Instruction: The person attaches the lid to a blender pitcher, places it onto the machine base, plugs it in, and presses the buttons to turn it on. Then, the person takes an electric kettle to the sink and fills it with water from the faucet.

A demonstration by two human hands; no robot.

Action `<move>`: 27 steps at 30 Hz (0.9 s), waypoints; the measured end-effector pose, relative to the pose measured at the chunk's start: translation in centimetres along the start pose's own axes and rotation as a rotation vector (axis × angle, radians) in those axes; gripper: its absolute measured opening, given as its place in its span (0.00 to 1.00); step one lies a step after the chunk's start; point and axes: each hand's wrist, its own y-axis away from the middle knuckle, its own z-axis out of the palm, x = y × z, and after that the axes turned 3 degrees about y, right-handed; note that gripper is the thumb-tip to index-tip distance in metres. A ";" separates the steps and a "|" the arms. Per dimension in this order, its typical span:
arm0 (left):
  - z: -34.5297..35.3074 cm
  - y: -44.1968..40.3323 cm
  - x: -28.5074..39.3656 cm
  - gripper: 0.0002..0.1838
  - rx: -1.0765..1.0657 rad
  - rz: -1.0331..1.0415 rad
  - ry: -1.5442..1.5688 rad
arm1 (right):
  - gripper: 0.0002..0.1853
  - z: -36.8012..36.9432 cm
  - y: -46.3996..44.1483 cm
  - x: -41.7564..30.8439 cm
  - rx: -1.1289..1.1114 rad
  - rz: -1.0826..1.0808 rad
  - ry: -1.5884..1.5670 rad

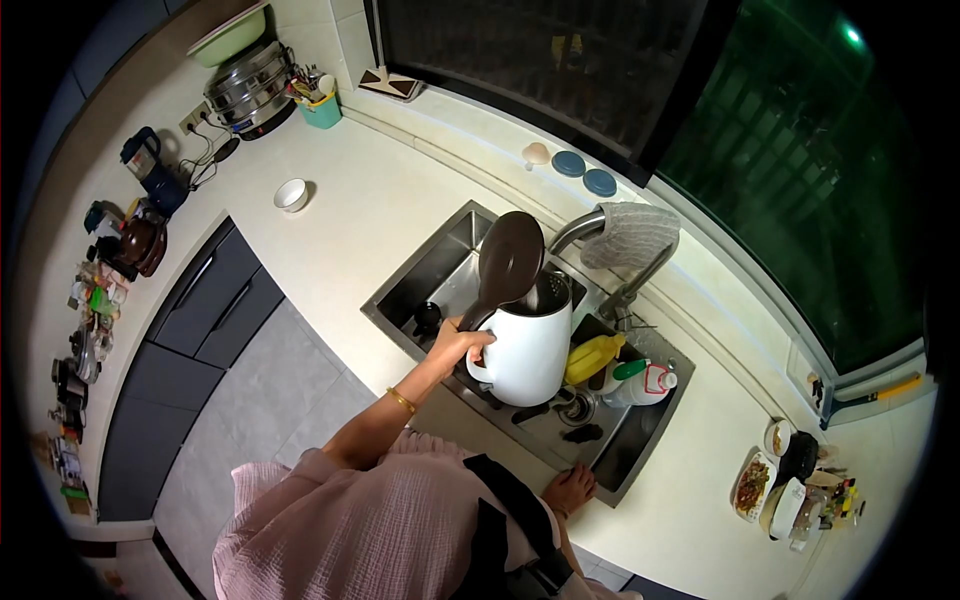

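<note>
My left hand [462,345] is closed around the handle of a white electric kettle [528,358], held over the sink [650,440]. The kettle's dark brown lid [512,255] stands open, tipped towards the upper left. Close to the kettle's mouth is the end of the metal faucet [577,230], with a grey cloth [630,238] draped over its neck. Whether water runs is not clear. My right hand [570,490] lies on the sink's front edge, fingers stretched out and holding nothing. A yellow bottle [594,358] and a white bottle with a red handle [645,385] are in the sink.
A white bowl [291,195] sits on the counter at left. Farther back are a steel steamer [250,90] and a teal utensil holder [320,110]. Blue discs [599,182] lie on the window ledge. At right is a dish of food [752,487].
</note>
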 end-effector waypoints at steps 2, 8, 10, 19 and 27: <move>0.1 0.1 0.1 0.06 0.000 0.000 -0.002 | 0.17 -0.2 0.0 -0.1 -0.003 0.001 -0.009; 0.3 0.3 0.4 0.05 0.010 -0.003 -0.004 | 0.16 -0.1 0.0 -0.1 0.014 -0.006 -0.022; 0.3 0.2 0.2 0.08 0.034 0.005 -0.034 | 0.16 0.2 0.0 0.1 0.033 -0.018 -0.018; 0.2 0.0 0.0 0.07 0.031 0.001 -0.026 | 0.15 -0.2 -0.1 -0.2 0.031 -0.008 -0.032; 0.3 0.0 0.1 0.07 0.043 0.001 -0.016 | 0.16 -0.1 -0.1 0.0 0.017 -0.007 0.001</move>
